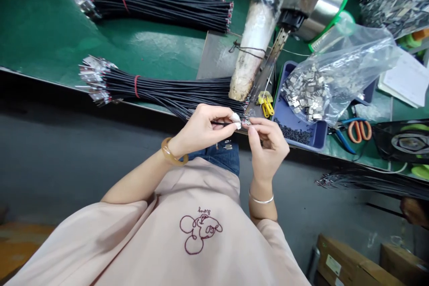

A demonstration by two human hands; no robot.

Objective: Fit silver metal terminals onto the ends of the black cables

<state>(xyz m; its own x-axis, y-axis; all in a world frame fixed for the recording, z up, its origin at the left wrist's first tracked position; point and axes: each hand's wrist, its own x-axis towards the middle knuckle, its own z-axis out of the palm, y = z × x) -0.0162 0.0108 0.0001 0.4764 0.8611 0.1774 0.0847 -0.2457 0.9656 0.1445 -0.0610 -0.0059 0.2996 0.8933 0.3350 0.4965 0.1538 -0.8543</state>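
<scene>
Head view. Left hand, white wraps on the fingertips: thumb and forefinger pinched on a thin black round-jacketed cable. Right hand: thumb and forefinger closed on a small silvery metal piece at the cable's end. Both sit just off the near edge of the green-topped desk, above the lap. Whether piece and cable are joined cannot be told; the fingertips cover the contact.

Step in hand (judged): fine two-handed work at the cable end. A next move there would call for a steady left pinch, with the right fingertips keeping the piece in line with the cable.

Surroundings: a long bundle of black cables, red-banded, lies just behind the left hand, its right part running under a white wrapped cylinder with a scorched end. Beside that, a slotted metal rod slants down; judged possibly hot, so clearance is advisable. Right of it, a yellow plastic clip, then a blue-violet plastic tray bearing tiny black pieces and a clear bag of silvery metal shells.
</scene>
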